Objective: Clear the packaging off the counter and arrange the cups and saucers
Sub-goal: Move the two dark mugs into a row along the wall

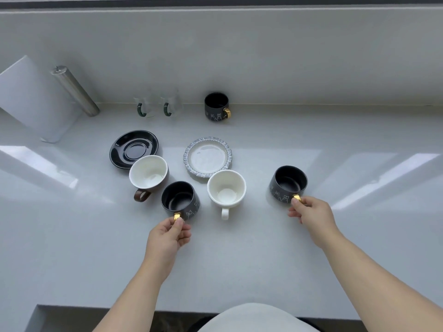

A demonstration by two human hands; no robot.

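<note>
My left hand (169, 236) pinches the gold handle of a dark grey cat-print cup (179, 200) standing on the counter. My right hand (310, 213) pinches the gold handle of a second dark grey cup (288, 183) to the right. Between them stands a white cup (226, 189) with its handle toward me. A brown cup with a white inside (148, 174) overlaps the edge of a black saucer (129, 146). Behind the white cup lies a white saucer with a blue rim (208, 158). A third dark grey cup (217, 106) stands by the back wall.
Two clear glass cups with green handles (155, 107) stand at the back wall. A steel cylinder (74, 91) and a white board (28, 97) lean at the back left. The counter's front edge (119, 306) runs below my arms.
</note>
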